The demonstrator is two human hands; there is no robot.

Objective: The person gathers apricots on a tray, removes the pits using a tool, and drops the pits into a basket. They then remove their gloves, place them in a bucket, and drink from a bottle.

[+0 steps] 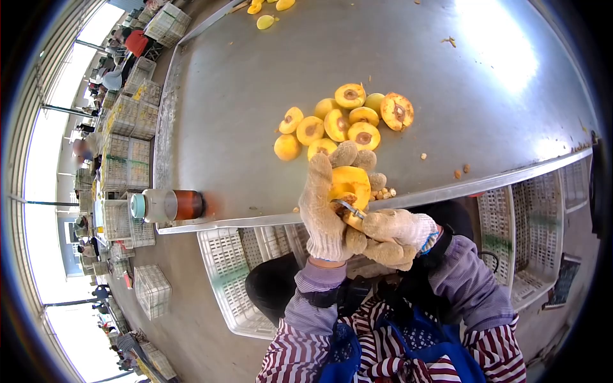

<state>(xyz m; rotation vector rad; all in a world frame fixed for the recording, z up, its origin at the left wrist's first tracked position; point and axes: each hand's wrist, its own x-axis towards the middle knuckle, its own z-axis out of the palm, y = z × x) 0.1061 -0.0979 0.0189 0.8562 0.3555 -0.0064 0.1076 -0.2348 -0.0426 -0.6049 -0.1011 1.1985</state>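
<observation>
My left hand (319, 207), in a tan work glove, is wrapped round a yellow peach half (351, 181) with its cut side facing me. My right hand (396, 233), gloved too, grips a small curved metal pitting knife (348, 208). The blade lies at the brown pit hollow of the peach, against its flesh. Just beyond my hands sits a pile of peach halves (336, 125) on the metal table (236, 102), several with pits showing. Loose peach pits (383, 193) lie at the table's near edge, beside my left fingers.
A jar of reddish-brown liquid (167, 205) lies or stands at the table's left edge. White plastic crates (223, 274) are below the table, with another crate (520, 223) at the right. More peaches (265, 22) are at the far end. People and stacked crates (124, 163) fill the left.
</observation>
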